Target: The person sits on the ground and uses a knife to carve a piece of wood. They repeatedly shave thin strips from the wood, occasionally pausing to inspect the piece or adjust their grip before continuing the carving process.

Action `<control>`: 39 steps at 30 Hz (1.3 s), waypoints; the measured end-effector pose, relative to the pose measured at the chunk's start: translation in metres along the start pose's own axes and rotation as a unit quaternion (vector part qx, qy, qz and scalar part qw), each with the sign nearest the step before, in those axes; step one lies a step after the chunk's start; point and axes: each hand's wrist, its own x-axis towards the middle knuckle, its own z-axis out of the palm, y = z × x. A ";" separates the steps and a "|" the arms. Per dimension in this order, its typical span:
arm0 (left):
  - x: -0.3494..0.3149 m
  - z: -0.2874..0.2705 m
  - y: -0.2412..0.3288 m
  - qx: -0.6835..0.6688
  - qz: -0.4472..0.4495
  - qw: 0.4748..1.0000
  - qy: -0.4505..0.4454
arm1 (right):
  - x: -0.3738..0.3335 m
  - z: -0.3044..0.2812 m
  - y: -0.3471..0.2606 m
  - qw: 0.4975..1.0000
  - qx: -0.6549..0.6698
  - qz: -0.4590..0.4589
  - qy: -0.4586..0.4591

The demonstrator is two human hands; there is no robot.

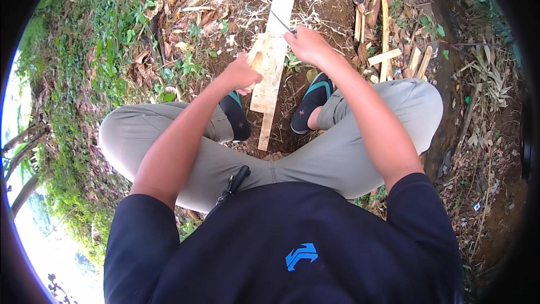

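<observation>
A long pale wooden plank [271, 91] lies on the ground between my feet and runs away from me, with a narrow strip at its near end. My left hand [243, 74] is closed on a short piece of pale wood [259, 46], held over the plank's left edge. My right hand [307, 44] is closed around the handle of a knife [280, 21]. Its thin dark blade points up and left across the plank, just beyond the piece of wood. The fingers of both hands are partly hidden, and so is most of the knife's handle.
My feet, in dark shoes with teal trim [319, 89], stand on either side of the plank. Split sticks [385, 57] lie on the soil to the right. Wood shavings [329, 14] and dry leaves surround the plank's far part. Green plants [107, 50] grow at the left.
</observation>
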 end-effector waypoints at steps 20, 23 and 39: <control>0.000 -0.046 0.000 0.241 -0.032 0.968 0.055 | 0.024 0.120 0.104 0.890 -0.317 -0.034 -0.325; -0.002 -0.045 -0.002 0.213 -0.017 0.973 0.084 | 0.040 0.105 0.121 0.914 -0.243 -0.085 -0.313; -0.008 0.017 -0.045 0.198 -0.049 0.978 -0.051 | -0.041 0.013 -0.018 0.964 -0.236 0.050 -0.113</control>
